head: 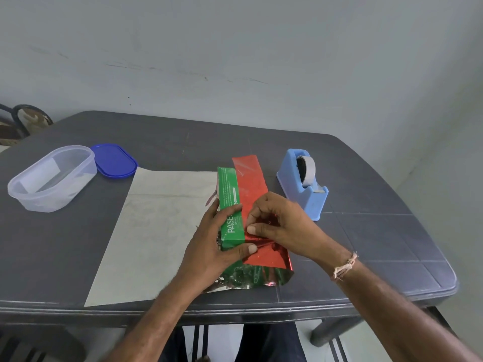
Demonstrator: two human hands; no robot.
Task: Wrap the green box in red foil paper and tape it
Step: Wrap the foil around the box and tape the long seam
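Hands, box and foil on dark table

Left hand (217, 244): fingers and thumb curled round the near end of the green box (231, 205).
Right hand (279, 220): fingertips pinch red foil paper (251, 184) just beside the box's right side.
Box: on edge, on the foil, mid-table (366, 231).
White sheet (162, 218): left of the box.
Farther: blue tape dispenser (303, 184) on the right; clear tub (52, 176) and blue lid (115, 160) on the left.
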